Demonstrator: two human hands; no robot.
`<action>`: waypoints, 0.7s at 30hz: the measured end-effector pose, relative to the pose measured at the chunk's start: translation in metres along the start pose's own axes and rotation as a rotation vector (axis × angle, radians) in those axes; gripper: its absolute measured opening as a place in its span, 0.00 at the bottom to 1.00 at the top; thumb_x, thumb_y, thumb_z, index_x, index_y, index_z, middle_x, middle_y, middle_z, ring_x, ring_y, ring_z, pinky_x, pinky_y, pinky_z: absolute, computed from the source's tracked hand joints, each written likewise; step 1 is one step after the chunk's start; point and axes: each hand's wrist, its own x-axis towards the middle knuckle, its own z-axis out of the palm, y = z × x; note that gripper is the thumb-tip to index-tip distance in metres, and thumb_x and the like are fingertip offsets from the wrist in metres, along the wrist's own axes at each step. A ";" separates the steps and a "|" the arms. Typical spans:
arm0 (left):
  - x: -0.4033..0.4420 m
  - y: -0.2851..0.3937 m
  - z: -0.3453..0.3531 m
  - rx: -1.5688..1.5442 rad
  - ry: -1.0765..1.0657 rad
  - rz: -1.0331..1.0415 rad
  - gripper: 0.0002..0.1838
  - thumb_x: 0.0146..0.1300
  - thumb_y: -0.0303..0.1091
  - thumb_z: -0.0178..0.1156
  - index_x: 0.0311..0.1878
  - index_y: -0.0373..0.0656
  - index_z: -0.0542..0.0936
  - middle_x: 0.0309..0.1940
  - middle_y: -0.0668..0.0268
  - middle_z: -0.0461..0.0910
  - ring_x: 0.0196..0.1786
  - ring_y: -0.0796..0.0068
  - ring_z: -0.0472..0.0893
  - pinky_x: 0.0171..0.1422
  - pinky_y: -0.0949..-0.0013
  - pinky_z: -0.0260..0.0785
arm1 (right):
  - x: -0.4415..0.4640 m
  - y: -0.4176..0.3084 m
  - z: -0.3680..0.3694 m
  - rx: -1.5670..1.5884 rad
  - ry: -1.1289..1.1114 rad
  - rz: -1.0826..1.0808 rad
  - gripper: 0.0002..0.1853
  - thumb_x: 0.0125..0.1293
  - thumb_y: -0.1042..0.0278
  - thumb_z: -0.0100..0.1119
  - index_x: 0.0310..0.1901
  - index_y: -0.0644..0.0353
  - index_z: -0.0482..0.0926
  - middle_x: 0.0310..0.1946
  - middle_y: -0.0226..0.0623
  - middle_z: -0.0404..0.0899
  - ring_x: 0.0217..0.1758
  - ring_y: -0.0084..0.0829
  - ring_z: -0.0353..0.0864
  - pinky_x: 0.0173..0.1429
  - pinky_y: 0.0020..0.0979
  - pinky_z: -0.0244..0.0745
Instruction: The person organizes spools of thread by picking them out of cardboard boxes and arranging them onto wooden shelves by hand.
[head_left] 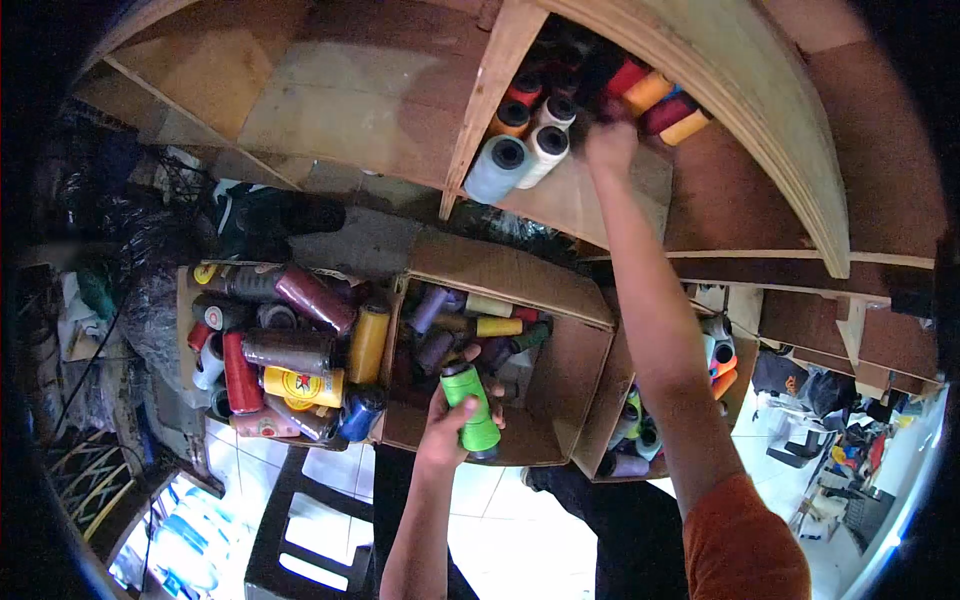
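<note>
My left hand (452, 425) is wrapped round a bright green thread spool (468, 410), held over the open middle cardboard box (565, 385), which has several spools in it. Up in a wooden shelf compartment (645, 180), my right hand (610, 145) reaches in among the spools; its fingers are blurred and dark, so their grip is hidden. Just left of that hand stand a white spool (545, 155) and a pale blue spool (495, 170). Right of it lie yellow (685, 127) and dark red (668, 112) spools.
A box at left is heaped with spools, among them a red one (241, 375) and a yellow one (369, 342). Another box (600, 440) with spools is partly behind my right arm. A black slatted stool (290, 520) stands below. Curved wooden shelf edges (780, 110) frame the upper right.
</note>
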 end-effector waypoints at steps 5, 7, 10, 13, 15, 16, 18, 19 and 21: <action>0.004 0.002 0.002 -0.087 0.052 -0.029 0.31 0.62 0.46 0.56 0.67 0.51 0.60 0.54 0.61 0.71 0.51 0.63 0.75 0.54 0.56 0.71 | -0.112 -0.064 -0.121 0.752 -0.733 0.564 0.13 0.58 0.68 0.63 0.43 0.63 0.76 0.30 0.29 0.79 0.33 0.21 0.77 0.40 0.24 0.73; 0.011 -0.003 0.004 -0.012 0.062 0.051 0.31 0.63 0.41 0.57 0.68 0.52 0.59 0.55 0.62 0.70 0.55 0.65 0.73 0.57 0.57 0.69 | -0.171 -0.074 -0.162 0.684 -1.158 0.451 0.20 0.59 0.57 0.65 0.47 0.61 0.74 0.36 0.32 0.80 0.34 0.24 0.79 0.40 0.27 0.76; 0.012 -0.001 0.017 0.068 0.024 0.039 0.33 0.63 0.31 0.58 0.69 0.48 0.56 0.58 0.63 0.67 0.61 0.68 0.68 0.65 0.60 0.61 | -0.233 -0.089 -0.185 0.217 -1.412 0.340 0.25 0.56 0.52 0.68 0.46 0.64 0.74 0.34 0.34 0.81 0.40 0.29 0.81 0.45 0.29 0.76; 0.014 -0.005 0.015 0.286 -0.108 -0.017 0.39 0.64 0.39 0.58 0.73 0.47 0.49 0.66 0.60 0.59 0.68 0.64 0.60 0.69 0.58 0.53 | -0.248 -0.091 -0.192 0.198 -1.303 0.421 0.28 0.54 0.52 0.69 0.50 0.66 0.75 0.36 0.35 0.82 0.42 0.28 0.81 0.48 0.30 0.76; 0.015 -0.009 0.016 0.232 -0.073 0.008 0.43 0.63 0.46 0.57 0.74 0.49 0.43 0.70 0.59 0.50 0.72 0.60 0.51 0.71 0.52 0.47 | -0.226 -0.097 -0.203 0.293 -1.245 0.654 0.28 0.54 0.54 0.70 0.50 0.66 0.76 0.39 0.35 0.82 0.43 0.28 0.81 0.49 0.30 0.75; 0.015 -0.009 0.016 0.208 -0.054 0.021 0.45 0.63 0.50 0.56 0.74 0.49 0.41 0.72 0.58 0.46 0.74 0.57 0.47 0.72 0.50 0.45 | -0.219 -0.085 -0.202 0.387 -1.104 0.676 0.27 0.54 0.55 0.70 0.50 0.66 0.77 0.40 0.36 0.82 0.44 0.28 0.80 0.50 0.30 0.75; 0.012 -0.006 0.014 0.307 0.051 -0.032 0.52 0.58 0.59 0.56 0.74 0.60 0.31 0.74 0.58 0.39 0.75 0.56 0.41 0.72 0.43 0.36 | -0.212 -0.049 -0.192 0.600 -0.724 0.591 0.25 0.55 0.58 0.69 0.50 0.66 0.77 0.43 0.35 0.82 0.45 0.28 0.80 0.51 0.30 0.74; 0.011 -0.007 0.011 0.310 0.080 -0.015 0.52 0.58 0.59 0.56 0.73 0.63 0.30 0.74 0.59 0.38 0.75 0.55 0.40 0.71 0.41 0.36 | -0.182 -0.059 -0.189 0.550 -0.629 0.522 0.23 0.55 0.59 0.68 0.49 0.66 0.77 0.41 0.37 0.82 0.45 0.28 0.80 0.51 0.30 0.74; 0.012 -0.010 0.004 0.349 0.059 -0.012 0.50 0.64 0.53 0.53 0.70 0.70 0.22 0.74 0.51 0.31 0.75 0.49 0.37 0.72 0.41 0.37 | -0.116 -0.060 -0.165 0.366 -0.441 0.271 0.22 0.54 0.60 0.68 0.47 0.65 0.78 0.39 0.40 0.83 0.44 0.29 0.81 0.50 0.30 0.74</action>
